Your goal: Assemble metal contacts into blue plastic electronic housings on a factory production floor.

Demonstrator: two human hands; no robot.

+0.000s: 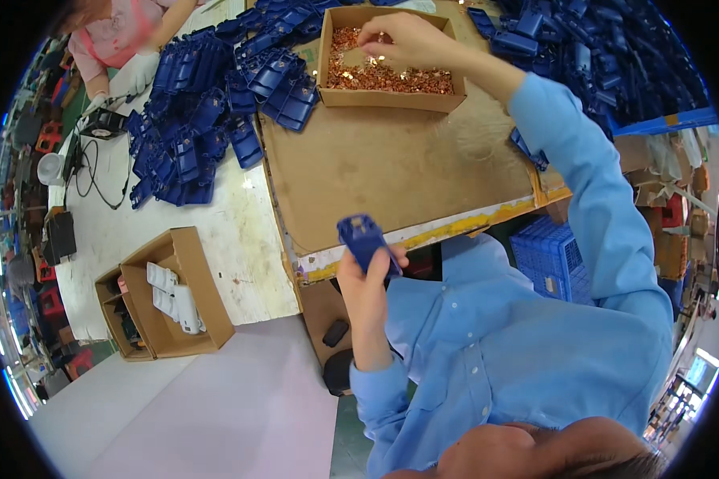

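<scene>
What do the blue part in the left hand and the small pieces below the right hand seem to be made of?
Blue part: probably hard plastic, smooth; uniform colour and moulded shape suggest it.
Small pieces: likely metal, shiny, copper-coloured; they glint brightly.

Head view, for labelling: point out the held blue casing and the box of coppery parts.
Held blue casing (362, 238): head view, on its exposed face.
Box of coppery parts (391, 99): head view, on its near wall.
</scene>
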